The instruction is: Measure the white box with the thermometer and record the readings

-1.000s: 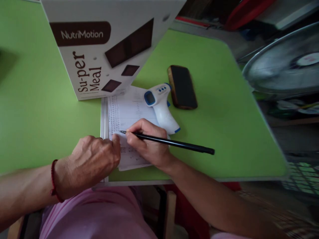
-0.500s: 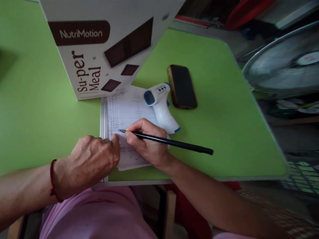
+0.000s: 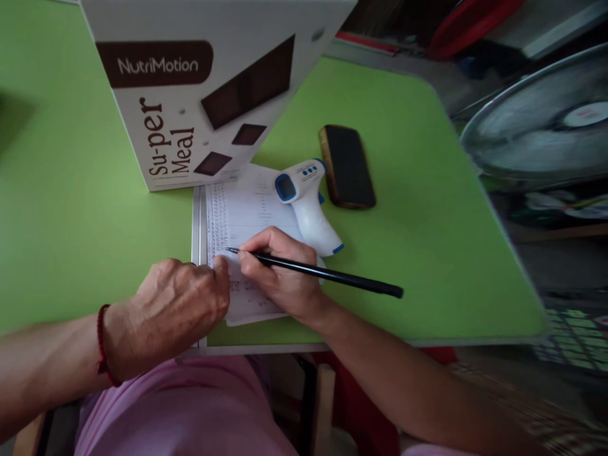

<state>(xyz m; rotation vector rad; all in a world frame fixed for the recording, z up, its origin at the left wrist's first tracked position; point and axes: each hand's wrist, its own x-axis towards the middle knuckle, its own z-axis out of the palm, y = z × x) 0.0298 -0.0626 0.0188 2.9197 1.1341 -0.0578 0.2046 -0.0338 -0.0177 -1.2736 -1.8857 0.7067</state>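
My right hand (image 3: 287, 278) grips a long black pen (image 3: 339, 276) between thumb and fingers, its tip at the written column on the left of a page. That page belongs to an open notebook or sheets of paper (image 3: 249, 221) covered in small handwriting, too small to read. My left hand (image 3: 178, 310), with a red cord bracelet (image 3: 101, 345) at the wrist, rests closed over the paper's lower left edge. Its thumb lies on the page just below the pen tip, and the curled fingers are hidden underneath. A white and blue infrared thermometer (image 3: 316, 221) lies on the paper's right side.
A tall white NutriMotion box (image 3: 166, 126) stands at the paper's top edge. To the right of the thermometer lies a dark phone (image 3: 350, 166). All rest on a green table (image 3: 427, 253) with a pale seam on the left. A round fan (image 3: 532, 126) stands beyond the right edge.
The pen's rear end has shifted slightly left and down. Both hands otherwise keep their places; the view has moved a little.
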